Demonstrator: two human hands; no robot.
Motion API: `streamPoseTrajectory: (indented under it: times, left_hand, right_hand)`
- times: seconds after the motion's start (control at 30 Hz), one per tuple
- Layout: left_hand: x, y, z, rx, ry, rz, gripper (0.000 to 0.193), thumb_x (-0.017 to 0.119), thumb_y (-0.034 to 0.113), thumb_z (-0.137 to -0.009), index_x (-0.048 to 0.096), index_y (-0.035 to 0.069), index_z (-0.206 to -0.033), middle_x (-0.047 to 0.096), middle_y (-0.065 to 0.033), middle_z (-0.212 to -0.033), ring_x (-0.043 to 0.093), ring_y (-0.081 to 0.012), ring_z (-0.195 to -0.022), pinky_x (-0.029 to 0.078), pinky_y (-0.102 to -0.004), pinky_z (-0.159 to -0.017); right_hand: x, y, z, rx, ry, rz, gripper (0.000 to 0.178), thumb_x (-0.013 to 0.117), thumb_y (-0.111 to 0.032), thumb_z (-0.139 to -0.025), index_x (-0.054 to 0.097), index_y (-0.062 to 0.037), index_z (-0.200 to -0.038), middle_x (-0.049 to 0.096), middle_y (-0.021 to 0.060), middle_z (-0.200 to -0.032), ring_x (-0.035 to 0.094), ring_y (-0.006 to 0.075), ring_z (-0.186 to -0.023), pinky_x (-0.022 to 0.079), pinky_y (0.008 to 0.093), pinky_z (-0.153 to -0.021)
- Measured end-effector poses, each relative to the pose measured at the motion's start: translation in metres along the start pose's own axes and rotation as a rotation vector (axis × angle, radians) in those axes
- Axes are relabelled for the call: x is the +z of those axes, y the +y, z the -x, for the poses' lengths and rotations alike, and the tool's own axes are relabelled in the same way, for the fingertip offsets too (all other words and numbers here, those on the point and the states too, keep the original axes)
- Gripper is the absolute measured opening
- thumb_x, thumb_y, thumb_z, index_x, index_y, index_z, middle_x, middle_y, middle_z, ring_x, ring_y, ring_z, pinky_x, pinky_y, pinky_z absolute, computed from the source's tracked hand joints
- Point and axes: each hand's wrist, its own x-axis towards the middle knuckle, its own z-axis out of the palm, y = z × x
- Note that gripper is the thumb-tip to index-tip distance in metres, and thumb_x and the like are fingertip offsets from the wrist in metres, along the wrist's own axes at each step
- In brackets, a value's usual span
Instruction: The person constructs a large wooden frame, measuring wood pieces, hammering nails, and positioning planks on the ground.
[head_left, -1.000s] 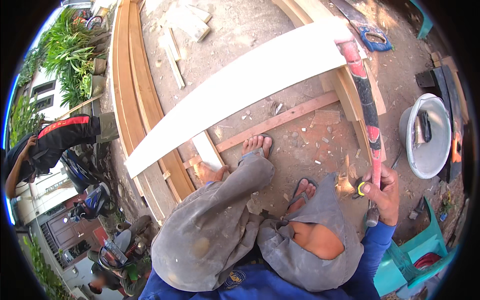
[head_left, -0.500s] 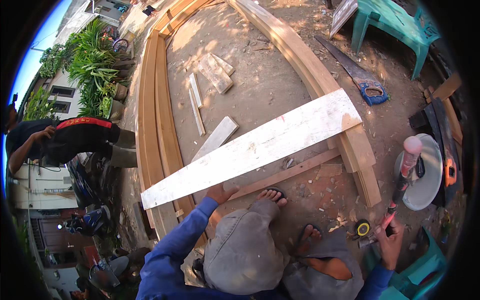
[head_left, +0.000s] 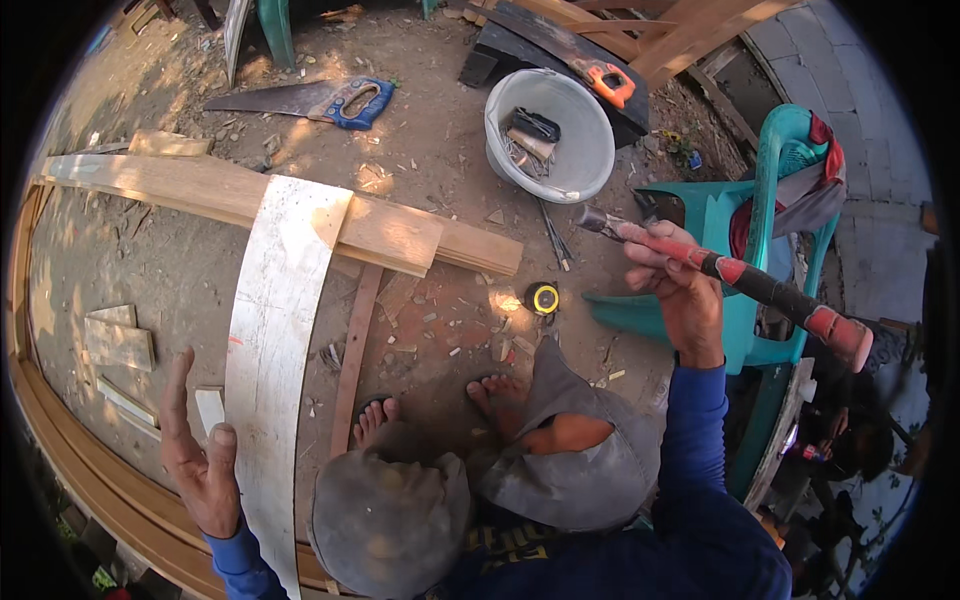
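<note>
My right hand (head_left: pixel 690 295) is raised at the right, its fingers closed round a long red-and-black-handled tool (head_left: pixel 765 290). The tool slants down to the right and has a dark metal end on its left; its exact kind does not show clearly. My left hand (head_left: pixel 205 460) holds nothing, with thumb and fingers apart, just left of a white-faced board (head_left: pixel 275 330). That board lies lengthwise before me, its far end resting on stacked brown timbers (head_left: pixel 390 230).
A white basin (head_left: pixel 595 150) holding small tools stands beyond a yellow tape measure (head_left: pixel 542 298). A blue-handled saw (head_left: pixel 300 102) lies on the dirt; an orange-handled saw (head_left: pixel 605 82) rests behind the basin. A green plastic chair (head_left: pixel 700 215) stands at the right. Wood offcuts (head_left: pixel 120 340) lie left.
My view has swung to the right. My left hand has come up from beside the white board, and my right hand has raised the red-and-black-handled tool, which now lies nearly level.
</note>
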Motion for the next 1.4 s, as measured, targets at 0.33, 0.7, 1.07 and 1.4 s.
streamPoseTrajectory:
  times: [0.33,0.7,1.07,1.4]
  left_hand:
    - [0.016,-0.024,-0.028,0.191,-0.211,-0.227,0.098,0.08,0.026,-0.082,0.024,-0.007,-0.156,0.051,-0.0303,-0.143,0.057,-0.037,-0.126,0.043,-0.0433,-0.108]
    - [0.024,-0.024,-0.024,0.237,-0.201,-0.261,0.079,0.062,0.037,-0.098,0.029,-0.007,-0.154,0.048,-0.029,-0.146,0.053,-0.0349,-0.129,0.041,-0.0411,-0.108]
    - [0.041,-0.028,-0.016,0.131,-0.017,-0.186,0.067,0.055,0.04,-0.104,0.037,-0.004,-0.15,0.051,-0.0224,-0.141,0.05,-0.029,-0.127,0.038,-0.0399,-0.108]
    - [0.047,-0.033,-0.023,0.215,0.144,-0.513,0.06,0.056,0.043,-0.103,0.05,-0.001,-0.145,0.061,-0.0159,-0.133,0.058,-0.0218,-0.117,0.044,-0.035,-0.102]
  right_hand:
    - [-0.035,-0.026,0.085,0.627,0.325,-0.103,0.034,0.064,-0.027,-0.098,0.064,-0.0028,-0.122,0.071,0.0159,-0.121,0.073,0.019,-0.082,0.061,0.0301,-0.075]
    - [-0.081,0.131,0.149,0.761,-0.273,1.163,0.053,0.069,-0.045,-0.089,0.07,0.0011,-0.114,0.07,0.0244,-0.097,0.07,0.0375,-0.094,0.052,0.0481,-0.086]
    - [-0.054,0.268,0.024,-0.012,0.237,1.036,0.02,0.061,-0.018,-0.092,0.068,0.0,-0.089,0.069,0.0266,-0.093,0.068,0.0463,-0.086,0.054,0.056,-0.078]
    - [-0.055,0.332,-0.047,0.047,0.302,1.105,0.013,0.065,-0.011,-0.087,0.072,-0.0005,-0.088,0.07,0.0243,-0.099,0.069,0.0445,-0.092,0.056,0.052,-0.079]
